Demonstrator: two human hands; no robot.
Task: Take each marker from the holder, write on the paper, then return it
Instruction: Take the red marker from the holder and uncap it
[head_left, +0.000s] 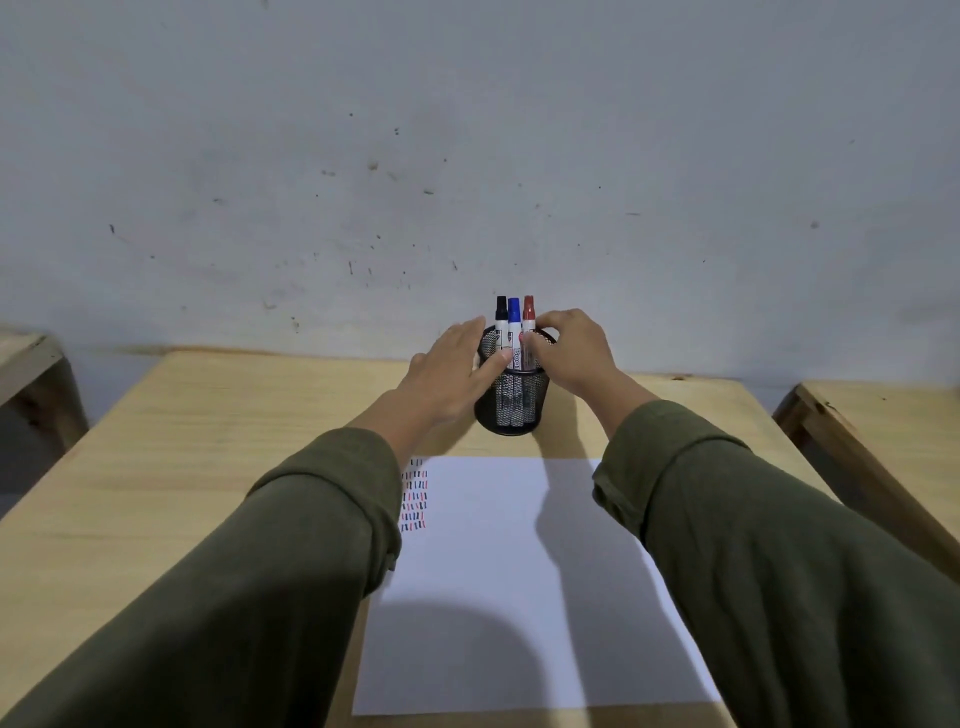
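Observation:
A black mesh holder (511, 402) stands on the wooden table (208, 441) beyond the white paper (493, 571). Upright in it are a black marker (501, 312), a blue marker (514, 314) and a red marker (529, 312), all capped. My left hand (447, 371) clasps the holder's left side, with its thumb lying across the mesh front. My right hand (571, 351) reaches in from the right, and its thumb and fingertips pinch the red marker's barrel at the rim. Rows of short black, blue and red strokes (414, 493) fill the paper's top left corner, partly hidden by my left sleeve.
A grey, speckled wall (467, 156) rises right behind the table. Another wooden table's edge (31, 358) shows at far left, and a third wooden table (883, 415) stands close on the right. My olive sleeves cover both sides of the paper.

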